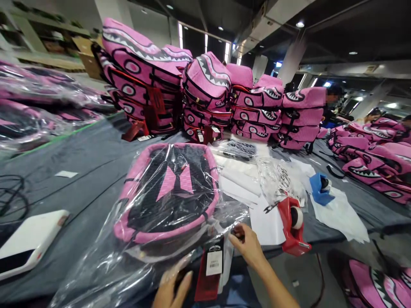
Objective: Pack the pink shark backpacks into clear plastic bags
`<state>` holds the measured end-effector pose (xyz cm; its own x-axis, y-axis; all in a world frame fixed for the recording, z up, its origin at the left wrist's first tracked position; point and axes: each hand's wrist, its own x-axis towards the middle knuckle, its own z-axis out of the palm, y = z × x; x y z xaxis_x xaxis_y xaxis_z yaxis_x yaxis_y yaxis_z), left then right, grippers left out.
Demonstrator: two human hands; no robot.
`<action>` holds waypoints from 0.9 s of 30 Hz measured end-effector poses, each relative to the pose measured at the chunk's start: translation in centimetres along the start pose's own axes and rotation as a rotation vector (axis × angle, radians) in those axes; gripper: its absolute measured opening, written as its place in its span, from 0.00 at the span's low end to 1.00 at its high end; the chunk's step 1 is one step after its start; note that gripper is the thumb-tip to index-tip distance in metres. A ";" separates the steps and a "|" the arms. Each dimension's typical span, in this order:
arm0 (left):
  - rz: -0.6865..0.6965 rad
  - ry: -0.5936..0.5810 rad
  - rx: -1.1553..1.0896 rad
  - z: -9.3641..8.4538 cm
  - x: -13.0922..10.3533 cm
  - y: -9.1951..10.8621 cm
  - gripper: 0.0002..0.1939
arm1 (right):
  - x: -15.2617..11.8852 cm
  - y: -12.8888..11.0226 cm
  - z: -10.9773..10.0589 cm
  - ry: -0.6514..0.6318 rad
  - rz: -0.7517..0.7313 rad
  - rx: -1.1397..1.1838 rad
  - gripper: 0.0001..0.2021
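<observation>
A pink and black backpack (212, 164) lies on the table inside a clear plastic bag (96, 261), its back panel up with two pink shapes on it. The bag's loose end spreads toward me. My right hand (248, 246) is closed at the near right edge of the bag, thumb and fingers pinching the film. My left hand (173, 284) is at the bottom, thumb and fingers apart, touching the bag's near edge; glare on the film partly covers its fingertips. Between my hands hangs a red tag (207, 280) with a black and white label (214, 262).
Stacked pink shark-mouth backpacks (205, 81) line the table's far side. To the right are a red tape dispenser (293, 226), a blue tape dispenser (320, 188), small snips (272, 207) and paper sheets (266, 222). A white device (35, 239) and bagged backpacks (28, 122) are left.
</observation>
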<state>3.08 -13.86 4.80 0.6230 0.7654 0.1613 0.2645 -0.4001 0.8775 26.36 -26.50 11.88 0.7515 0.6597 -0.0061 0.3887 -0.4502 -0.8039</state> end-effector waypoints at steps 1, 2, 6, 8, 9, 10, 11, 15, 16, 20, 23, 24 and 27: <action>-0.002 -0.016 -0.013 1.2 0.7 0.9 0.24 | -0.1 -0.6 0.8 0.005 0.023 -0.015 0.21; -0.002 -0.038 -0.033 2.3 1.6 1.8 0.27 | 0.0 -1.2 1.4 0.006 0.047 -0.047 0.20; -0.134 -0.129 -0.128 3.4 4.8 4.6 0.27 | 1.0 -2.1 1.7 -0.042 0.036 -0.097 0.02; -0.272 -0.184 -0.231 2.6 5.6 5.2 0.29 | 0.7 -1.6 0.9 -0.081 0.011 -0.022 0.04; -0.326 -0.209 -0.294 2.1 5.7 5.3 0.31 | 0.2 -1.2 0.6 -0.125 0.015 0.049 0.04; -0.363 -0.235 -0.358 1.5 5.7 5.5 0.31 | -0.3 -0.8 0.3 -0.193 0.026 0.132 0.04; -0.388 -0.271 -0.417 1.0 5.7 5.8 0.31 | -0.8 -0.4 0.2 -0.277 0.043 0.223 0.04; -0.480 -0.355 -0.590 0.2 5.2 7.4 0.25 | -2.8 -0.1 0.6 -0.560 0.130 0.558 0.12; -0.500 -0.368 -0.618 0.3 5.2 7.8 0.25 | -3.1 -0.3 0.7 -0.578 0.161 0.628 0.16; -0.522 -0.355 -0.632 1.5 4.7 8.2 0.27 | -3.7 -0.2 0.7 -0.541 0.238 0.779 0.27; -0.509 -0.201 -0.537 2.8 3.8 7.1 0.32 | -4.1 0.8 0.5 -0.443 0.190 0.654 0.28; -0.497 -0.158 -0.474 3.2 3.5 6.7 0.33 | -4.3 1.2 0.5 -0.393 0.168 0.586 0.28; -0.433 -0.218 -0.250 3.8 3.1 5.4 0.36 | -5.2 1.7 1.2 -0.210 0.099 0.321 0.23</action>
<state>9.24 -15.52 8.37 0.6417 0.7004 -0.3125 0.3638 0.0808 0.9280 22.49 -30.04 9.82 0.6386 0.7463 -0.1880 0.1081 -0.3288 -0.9382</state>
